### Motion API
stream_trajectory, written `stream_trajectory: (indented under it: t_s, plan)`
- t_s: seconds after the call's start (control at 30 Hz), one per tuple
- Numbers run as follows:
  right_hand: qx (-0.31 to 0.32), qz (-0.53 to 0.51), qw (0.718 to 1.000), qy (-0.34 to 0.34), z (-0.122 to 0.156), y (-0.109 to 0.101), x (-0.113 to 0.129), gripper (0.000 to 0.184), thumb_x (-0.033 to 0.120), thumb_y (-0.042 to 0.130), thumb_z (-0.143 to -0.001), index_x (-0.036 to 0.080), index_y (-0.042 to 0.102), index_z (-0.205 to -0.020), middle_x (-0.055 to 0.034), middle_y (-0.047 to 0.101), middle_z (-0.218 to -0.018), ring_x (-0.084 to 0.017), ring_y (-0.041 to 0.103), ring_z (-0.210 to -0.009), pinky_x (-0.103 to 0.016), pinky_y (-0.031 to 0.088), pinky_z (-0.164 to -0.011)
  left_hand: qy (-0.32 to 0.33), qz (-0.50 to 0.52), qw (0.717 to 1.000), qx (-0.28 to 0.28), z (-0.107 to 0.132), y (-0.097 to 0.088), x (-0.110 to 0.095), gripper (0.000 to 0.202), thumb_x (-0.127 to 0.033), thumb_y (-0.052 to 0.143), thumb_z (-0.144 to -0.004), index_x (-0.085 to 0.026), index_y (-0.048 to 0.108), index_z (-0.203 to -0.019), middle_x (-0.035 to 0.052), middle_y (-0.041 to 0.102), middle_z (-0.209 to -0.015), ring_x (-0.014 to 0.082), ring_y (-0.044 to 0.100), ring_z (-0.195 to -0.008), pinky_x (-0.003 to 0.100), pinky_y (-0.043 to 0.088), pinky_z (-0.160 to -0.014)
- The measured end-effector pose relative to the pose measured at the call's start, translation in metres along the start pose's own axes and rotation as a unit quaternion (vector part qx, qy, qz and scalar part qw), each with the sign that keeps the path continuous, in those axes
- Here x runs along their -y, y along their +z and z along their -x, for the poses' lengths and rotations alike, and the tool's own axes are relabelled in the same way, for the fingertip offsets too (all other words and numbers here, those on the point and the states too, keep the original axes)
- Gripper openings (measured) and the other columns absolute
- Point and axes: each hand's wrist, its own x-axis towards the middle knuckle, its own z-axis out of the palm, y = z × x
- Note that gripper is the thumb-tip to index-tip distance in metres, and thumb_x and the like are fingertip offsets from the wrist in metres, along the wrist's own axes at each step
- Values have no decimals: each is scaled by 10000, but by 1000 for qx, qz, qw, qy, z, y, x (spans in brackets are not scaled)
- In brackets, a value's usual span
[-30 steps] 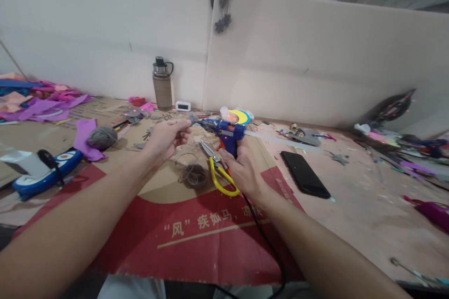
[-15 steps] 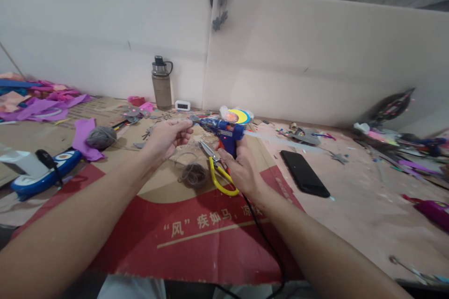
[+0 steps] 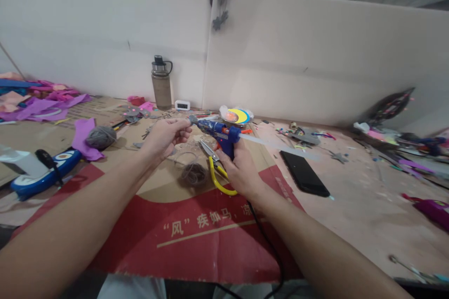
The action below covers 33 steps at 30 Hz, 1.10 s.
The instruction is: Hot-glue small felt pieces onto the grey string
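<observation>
My right hand [image 3: 240, 163] is wrapped round the handle of a blue hot glue gun [image 3: 224, 136], whose nozzle points left. A long clear glue stick [image 3: 254, 139] juts from its back end. My left hand [image 3: 168, 136] pinches a small grey piece [image 3: 192, 120] between thumb and fingertips, right at the nozzle; whether the two touch I cannot tell. Below the gun lie scissors with yellow handles [image 3: 218, 182], partly behind my right hand. Beside them is a loose tangle of grey yarn [image 3: 194, 174].
Red and brown cardboard [image 3: 196, 252] covers the middle of the table. A black phone [image 3: 304, 174] lies to the right, a grey yarn ball [image 3: 101, 137] to the left. A water bottle [image 3: 162, 86] stands by the white partition [image 3: 298, 51]. The gun's black cord [image 3: 268, 243] runs over the front edge.
The glue gun and my right hand have shifted slightly left, with the gun's back end a little lower. My left hand has stayed almost in place, still pinching the grey piece.
</observation>
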Motion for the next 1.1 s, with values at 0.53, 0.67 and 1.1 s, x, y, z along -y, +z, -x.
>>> stream_trajectory:
  t_s: [0.53, 0.67, 1.1]
  plan:
    - [6, 26, 999, -34, 2, -3, 4, 223, 300, 477, -886, 190, 556, -1063, -140, 636, -1101, -286, 581, -1064, -490, 469, -932, 4, -22, 999, -27, -2, -1, 2, 133, -197, 700, -649, -105, 606, -625, 17, 578, -541, 47, 480, -426, 150, 361, -400]
    - [12, 30, 999, -28, 2, -2, 4, 250, 291, 479, -883, 179, 544, -1097, -148, 636, -1106, -281, 593, -1028, -493, 469, -927, 8, -28, 999, -26, 0, 1, 1, 138, -197, 696, -647, -111, 593, -610, 10, 567, -534, 46, 465, -419, 157, 350, -397]
    - [15, 39, 998, -48, 3, -2, 4, 191, 287, 473, -884, 191, 550, -1030, -128, 636, -1027, -278, 582, -1034, -483, 471, -926, 17, -40, 999, -28, 1, 2, 0, 136, -197, 694, -651, -106, 600, -616, 20, 571, -555, 49, 471, -424, 158, 338, -393]
